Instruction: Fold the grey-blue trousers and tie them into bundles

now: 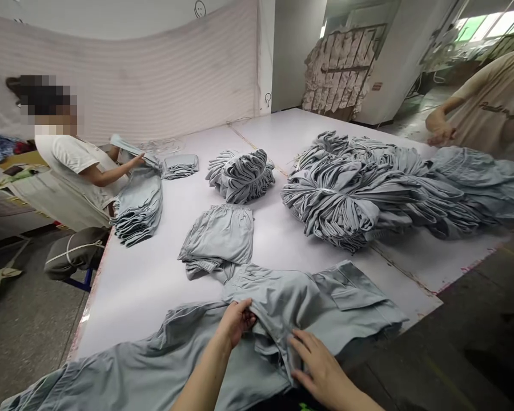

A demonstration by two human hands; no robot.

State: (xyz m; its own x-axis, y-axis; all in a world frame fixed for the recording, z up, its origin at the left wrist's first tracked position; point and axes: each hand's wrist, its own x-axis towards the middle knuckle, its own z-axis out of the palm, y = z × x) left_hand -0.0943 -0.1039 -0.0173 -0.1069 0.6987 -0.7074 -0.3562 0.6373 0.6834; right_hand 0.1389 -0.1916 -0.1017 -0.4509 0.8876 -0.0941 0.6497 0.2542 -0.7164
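A grey-blue pair of shorts [278, 291] with a gathered waistband lies spread across the table's near edge. My left hand [235, 324] pinches a fold of its cloth between thumb and fingers. On the right, my right hand [319, 365] rests against the same cloth, fingers spread and stretched out. Under and left of it, more grey-blue cloth [132, 365] runs along the front edge; whether that is a separate garment I cannot tell. Just beyond lies a folded stack of shorts [220, 234], waistbands facing away.
Bundles of grey-blue garments [334, 200] are heaped on the right, and a smaller tied bundle [242, 174] sits mid-table. A seated co-worker [85, 154] at left handles a garment beside a folded stack [180, 165]. Another person [492, 108] stands far right. The white table [145, 285] has a seam.
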